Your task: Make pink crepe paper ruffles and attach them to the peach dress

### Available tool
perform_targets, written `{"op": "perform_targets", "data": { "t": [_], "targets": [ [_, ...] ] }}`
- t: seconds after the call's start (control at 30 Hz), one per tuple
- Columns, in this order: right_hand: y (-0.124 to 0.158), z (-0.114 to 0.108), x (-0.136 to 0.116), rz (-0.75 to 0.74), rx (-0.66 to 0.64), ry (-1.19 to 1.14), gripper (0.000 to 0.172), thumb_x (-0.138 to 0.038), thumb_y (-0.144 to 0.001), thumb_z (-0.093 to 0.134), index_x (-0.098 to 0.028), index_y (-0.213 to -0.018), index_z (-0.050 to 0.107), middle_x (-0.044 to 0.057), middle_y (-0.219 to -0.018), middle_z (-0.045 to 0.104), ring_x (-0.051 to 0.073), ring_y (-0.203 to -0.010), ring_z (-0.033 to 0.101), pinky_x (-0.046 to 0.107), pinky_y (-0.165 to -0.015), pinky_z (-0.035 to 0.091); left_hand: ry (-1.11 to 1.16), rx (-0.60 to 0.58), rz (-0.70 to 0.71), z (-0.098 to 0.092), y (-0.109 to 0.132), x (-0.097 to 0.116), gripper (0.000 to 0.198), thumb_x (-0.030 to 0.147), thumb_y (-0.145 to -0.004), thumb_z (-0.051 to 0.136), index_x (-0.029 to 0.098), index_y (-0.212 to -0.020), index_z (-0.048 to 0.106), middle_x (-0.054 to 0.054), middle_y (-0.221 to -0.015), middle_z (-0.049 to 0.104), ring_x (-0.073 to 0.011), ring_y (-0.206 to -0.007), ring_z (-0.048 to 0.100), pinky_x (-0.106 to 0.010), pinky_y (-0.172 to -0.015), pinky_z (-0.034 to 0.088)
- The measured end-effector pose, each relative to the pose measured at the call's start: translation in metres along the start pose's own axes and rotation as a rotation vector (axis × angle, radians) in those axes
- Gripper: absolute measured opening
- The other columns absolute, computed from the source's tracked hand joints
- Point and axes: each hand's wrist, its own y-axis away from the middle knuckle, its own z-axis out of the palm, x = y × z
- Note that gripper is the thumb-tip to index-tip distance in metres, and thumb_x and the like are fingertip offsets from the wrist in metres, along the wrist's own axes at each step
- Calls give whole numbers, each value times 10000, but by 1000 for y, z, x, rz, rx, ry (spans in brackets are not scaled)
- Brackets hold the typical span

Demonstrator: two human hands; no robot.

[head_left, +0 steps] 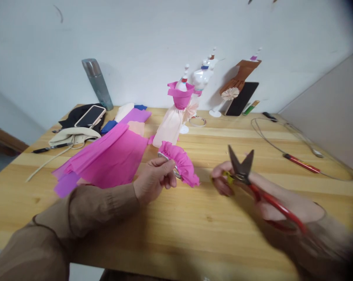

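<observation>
Pinching the gathered, bright pink paper ruffle [180, 162] near one edge, your left hand [154, 177] holds it over the middle of the pale wooden table [194, 234], its folds fanned out in an arc towards your right. A thin, whitish curved band [176, 173] shows along the inner edge, partly covered by your fingers; whether it is fixed to the paper cannot be told. Grip just there, at the gathers, and lightly: the paper looks soft, so a hard squeeze would probably flatten the pleats.

Your right hand [277, 191] grips the red-handled scissors with dark metal blades [274, 205], and its fingertips pinch a small yellow piece [229, 178], too blurred to identify. The blades stand parted, tips up and away from you, well apart from the ruffle. With both things in one hand, control is likely poorer; close the blades or turn the points aside whenever your fingers work near the paper. Leave slack, too, between the ruffle and the pink-and-peach paper dress on its white stand [180, 99] just behind, so neither gets crushed.
</observation>
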Motion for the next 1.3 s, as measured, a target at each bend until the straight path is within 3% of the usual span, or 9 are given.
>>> {"op": "perform_targets", "data": {
  "t": [0.07, 0.13, 0.3, 0.47, 0.93, 1.3],
  "targets": [
    [-7, 6, -2, -60, -37, -16, 647, -656, -893, 401, -259, -1403, 365, 129, -1154, 583, 257, -1021, 605, 373, -858, 508, 1, -11, -11, 1, 1, -1, 440, 481, -646, 764, 153, -561, 483, 18, -430, 554, -49, -363, 431, -165, -372, 267],
    [-15, 14, -4, -40, 29, 47, 661, -627, -891, 448, -232, -1408, 331, 160, -1256, 529, 281, -1081, 580, 413, -905, 481, -8, -19, -10, 2, 2, -1, 447, 486, -643, 762, 154, -552, 478, 14, -426, 557, -49, -358, 433, -166, -368, 266],
    [-32, 34, -9, 38, 206, 179, 596, -541, -852, 550, -158, -1295, 438, 142, -1078, 635, 283, -899, 640, 404, -773, 506, -54, -50, -14, 3, 3, -1, 453, 515, -625, 762, 140, -551, 520, 4, -417, 568, -48, -341, 427, -169, -359, 266],
    [-39, 44, -17, 49, 179, 232, 510, -445, -826, 588, -161, -1235, 478, 122, -1033, 673, 283, -878, 664, 385, -734, 497, -82, -63, -6, 4, 3, -1, 465, 524, -611, 768, 135, -520, 532, -5, -419, 575, -46, -336, 428, -173, -358, 274],
    [-44, 46, -22, 84, 157, 315, 571, -633, -830, 496, -145, -1124, 533, 97, -824, 677, 265, -675, 615, 367, -630, 424, -89, -96, 12, 2, 2, -3, 431, 494, -617, 783, 111, -528, 605, -10, -419, 580, -46, -350, 445, -167, -371, 293],
    [-44, 47, -23, 114, 141, 265, 469, -547, -816, 533, -149, -1065, 551, 69, -775, 650, 222, -638, 583, 333, -622, 413, -115, -108, 29, 0, 0, -6, 399, 453, -666, 758, 123, -509, 599, -12, -434, 585, -54, -366, 455, -176, -379, 305]
  ]
}}
